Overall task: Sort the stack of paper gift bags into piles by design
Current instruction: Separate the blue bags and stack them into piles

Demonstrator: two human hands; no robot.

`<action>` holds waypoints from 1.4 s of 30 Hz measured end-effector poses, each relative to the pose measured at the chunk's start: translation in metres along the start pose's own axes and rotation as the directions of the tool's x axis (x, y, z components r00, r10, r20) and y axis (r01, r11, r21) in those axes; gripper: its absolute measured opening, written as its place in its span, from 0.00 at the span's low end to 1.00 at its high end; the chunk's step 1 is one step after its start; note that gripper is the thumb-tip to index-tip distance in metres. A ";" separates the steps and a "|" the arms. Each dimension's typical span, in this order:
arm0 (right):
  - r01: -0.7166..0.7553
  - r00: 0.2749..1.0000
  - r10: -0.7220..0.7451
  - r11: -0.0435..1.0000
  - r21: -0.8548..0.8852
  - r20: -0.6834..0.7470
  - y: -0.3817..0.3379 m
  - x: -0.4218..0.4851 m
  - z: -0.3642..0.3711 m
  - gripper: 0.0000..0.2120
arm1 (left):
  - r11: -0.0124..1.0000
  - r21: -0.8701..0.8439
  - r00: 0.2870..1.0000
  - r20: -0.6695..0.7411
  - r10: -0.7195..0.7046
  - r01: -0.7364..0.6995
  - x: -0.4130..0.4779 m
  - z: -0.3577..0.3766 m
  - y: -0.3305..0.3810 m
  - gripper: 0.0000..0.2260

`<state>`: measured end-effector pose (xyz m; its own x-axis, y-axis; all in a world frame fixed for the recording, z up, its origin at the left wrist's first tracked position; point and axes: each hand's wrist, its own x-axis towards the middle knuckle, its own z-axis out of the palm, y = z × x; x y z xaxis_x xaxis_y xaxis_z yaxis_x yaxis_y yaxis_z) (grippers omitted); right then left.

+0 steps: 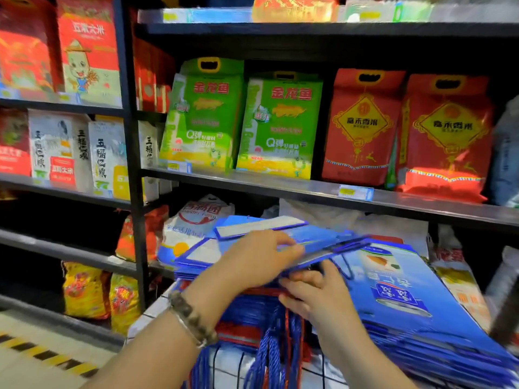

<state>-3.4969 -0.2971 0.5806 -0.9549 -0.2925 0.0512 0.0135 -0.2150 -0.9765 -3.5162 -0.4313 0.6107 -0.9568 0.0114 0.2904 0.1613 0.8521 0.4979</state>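
Shelves (280, 186) hold rice bags (280, 124); blue gift bags (323, 244) gripped

A white checked surface (151, 311) carries stacked blue gift bags (407, 304).

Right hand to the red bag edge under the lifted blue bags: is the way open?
Probably yes. The left hand holds the blue bags tilted up, exposing the red bag edge, and the right hand sits right beside it. Nothing visible lies between them.
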 end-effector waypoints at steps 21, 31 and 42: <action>0.149 0.936 -0.347 0.257 -0.955 0.053 -0.037 0.073 -0.112 0.08 | 0.997 0.063 0.967 0.244 -0.067 0.053 -0.022 0.024 -0.015 0.24; 0.021 0.988 0.047 0.906 -0.424 0.150 -0.072 0.066 -0.006 0.10 | 0.829 -0.487 0.956 0.226 -0.186 0.276 -0.017 0.007 -0.024 0.17; 0.073 0.928 0.108 0.886 -0.458 0.357 -0.049 0.069 0.034 0.07 | 0.708 -0.656 0.941 0.337 -0.034 0.260 -0.022 0.002 -0.031 0.08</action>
<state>-3.5533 -0.3385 0.6389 -0.7789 -0.6270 0.0165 -0.1930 0.2146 -0.9574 -3.5002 -0.4571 0.5876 -0.9872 0.1583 -0.0190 0.0236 0.2631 0.9645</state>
